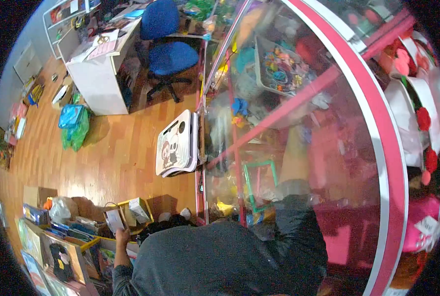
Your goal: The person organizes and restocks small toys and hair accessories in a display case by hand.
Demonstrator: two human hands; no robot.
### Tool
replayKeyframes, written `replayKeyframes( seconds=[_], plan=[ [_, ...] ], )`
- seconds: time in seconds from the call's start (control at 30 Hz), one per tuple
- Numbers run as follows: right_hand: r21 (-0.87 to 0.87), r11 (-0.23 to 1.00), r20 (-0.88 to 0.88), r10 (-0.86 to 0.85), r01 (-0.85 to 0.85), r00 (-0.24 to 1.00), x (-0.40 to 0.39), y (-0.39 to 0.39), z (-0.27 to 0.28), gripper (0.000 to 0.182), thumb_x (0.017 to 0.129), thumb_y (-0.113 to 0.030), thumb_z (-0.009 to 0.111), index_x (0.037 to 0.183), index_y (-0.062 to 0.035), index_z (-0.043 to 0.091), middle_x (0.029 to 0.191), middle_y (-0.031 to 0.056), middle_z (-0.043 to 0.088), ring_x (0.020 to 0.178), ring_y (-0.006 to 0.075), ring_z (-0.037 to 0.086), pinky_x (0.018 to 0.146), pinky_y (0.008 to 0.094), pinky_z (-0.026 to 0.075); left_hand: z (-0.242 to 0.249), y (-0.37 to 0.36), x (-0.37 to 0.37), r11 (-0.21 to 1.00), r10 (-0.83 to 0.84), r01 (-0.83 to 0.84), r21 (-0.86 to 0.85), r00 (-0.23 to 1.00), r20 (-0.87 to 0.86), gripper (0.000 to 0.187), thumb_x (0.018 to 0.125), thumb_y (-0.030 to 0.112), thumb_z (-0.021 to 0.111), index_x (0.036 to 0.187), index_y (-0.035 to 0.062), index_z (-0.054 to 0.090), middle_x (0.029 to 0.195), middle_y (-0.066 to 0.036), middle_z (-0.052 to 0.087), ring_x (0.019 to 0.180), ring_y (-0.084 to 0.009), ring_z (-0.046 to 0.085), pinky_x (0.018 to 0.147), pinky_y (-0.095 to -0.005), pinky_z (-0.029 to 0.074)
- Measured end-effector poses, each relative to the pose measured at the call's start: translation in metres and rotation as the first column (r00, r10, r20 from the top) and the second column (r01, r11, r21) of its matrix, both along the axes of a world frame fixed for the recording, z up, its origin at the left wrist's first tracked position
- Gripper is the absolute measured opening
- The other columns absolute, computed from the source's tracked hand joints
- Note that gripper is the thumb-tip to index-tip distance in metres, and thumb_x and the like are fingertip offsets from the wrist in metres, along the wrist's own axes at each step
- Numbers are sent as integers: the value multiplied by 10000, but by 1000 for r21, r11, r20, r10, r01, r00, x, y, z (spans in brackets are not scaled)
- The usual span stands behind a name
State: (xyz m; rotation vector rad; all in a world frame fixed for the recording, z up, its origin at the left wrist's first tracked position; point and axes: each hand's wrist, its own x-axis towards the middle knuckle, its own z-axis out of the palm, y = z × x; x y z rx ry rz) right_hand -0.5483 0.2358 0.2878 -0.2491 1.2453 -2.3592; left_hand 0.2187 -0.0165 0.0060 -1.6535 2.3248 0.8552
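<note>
At the lower left, my left hand [123, 234] is closed on a small flat white item [114, 220], perhaps a card or box. It is just above a yellow-edged crate [144, 209] of packaged goods. My right forearm [296, 158] reaches forward over the pink-framed glass case [328, 172]. Blur and reflections on the glass hide my right hand's fingers. Near its far end stands a white basket [259, 64] full of small colourful pieces. A green rectangular frame [252, 185] shows through the glass, left of the forearm.
A folding lap table [175, 145] with cartoon figures leans against the case. Behind it are a blue swivel chair [173, 59] and a white desk [99, 84]. Blue and green plastic bags [74, 126] rest on the wooden floor. Red artificial flowers [423, 119] hang at right.
</note>
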Motion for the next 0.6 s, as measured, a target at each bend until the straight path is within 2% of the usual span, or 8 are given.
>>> replayKeyframes(
  seconds=[0.13, 0.2, 0.27, 0.33, 0.4, 0.47, 0.53, 0.6],
  plan=[
    [-12, 1000, -1, -25, 25, 1000, -8, 5, 7, 395, 828, -283, 427, 1125, -25, 382, 1065, 206, 457, 955, 355, 478, 792, 541, 416, 70, 12, -10, 985, 79, -69, 157, 995, -58, 234, 723, 152, 526, 555, -12, 532, 487, -113, 528, 390, -201, 518, 383, -312, 409],
    [-13, 999, -2, -46, 46, 999, -7, 8, 7, 395, 827, -286, 425, 1124, -30, 385, 1065, 201, 459, 955, 352, 478, 791, 540, 417, 82, 18, -16, 964, 185, -117, 241, 941, -283, 250, 720, 157, 526, 535, -10, 511, 456, -100, 502, 334, -175, 478, 345, -308, 388],
    [-24, 998, -12, -59, 59, 998, -7, 4, 12, 394, 826, -290, 424, 1124, -35, 387, 1064, 195, 461, 955, 348, 478, 791, 539, 417, 53, 19, -20, 970, 202, -148, 194, 934, -294, 246, 718, 160, 530, 559, -27, 515, 464, -111, 506, 349, -187, 496, 374, -317, 409],
    [-35, 997, -15, -76, 76, 997, -3, 0, 13, 394, 825, -293, 423, 1124, -40, 390, 1063, 189, 463, 956, 345, 478, 791, 538, 417, 47, 13, -33, 992, 78, -56, 116, 977, -197, 229, 718, 157, 531, 610, -45, 522, 466, -117, 495, 406, -181, 522, 424, -322, 426],
    [-47, 994, -18, -104, 103, 994, 6, -1, 16, 393, 824, -297, 421, 1124, -45, 393, 1062, 184, 465, 956, 342, 478, 791, 536, 417, 68, 18, -63, 981, 85, -38, 191, 966, -243, 229, 720, 166, 535, 656, -55, 533, 498, -139, 505, 475, -201, 539, 476, -334, 427],
    [-60, 990, -29, -131, 130, 991, 9, 1, 15, 393, 822, -301, 420, 1124, -50, 395, 1062, 178, 467, 956, 339, 478, 790, 535, 417, 22, 15, -55, 983, 92, -42, 177, 954, -286, 238, 725, 192, 544, 715, -46, 550, 546, -155, 534, 523, -216, 548, 485, -336, 419],
    [-76, 984, -31, -165, 163, 986, 17, 3, 19, 392, 821, -304, 419, 1124, -55, 398, 1061, 172, 469, 956, 336, 478, 790, 534, 418, 56, 24, -80, 908, 214, -5, 420, 866, -451, 221, 740, 190, 545, 749, -31, 553, 589, -147, 554, 509, -220, 534, 476, -328, 413],
    [-91, 974, -31, -210, 206, 977, 15, 2, 22, 392, 820, -308, 417, 1123, -60, 400, 1060, 167, 471, 956, 333, 478, 790, 533, 418, 32, 14, -73, 942, 54, 56, 332, 948, -313, 173, 762, 161, 528, 753, -11, 551, 585, -106, 539, 510, -187, 511, 471, -308, 409]
  ],
)
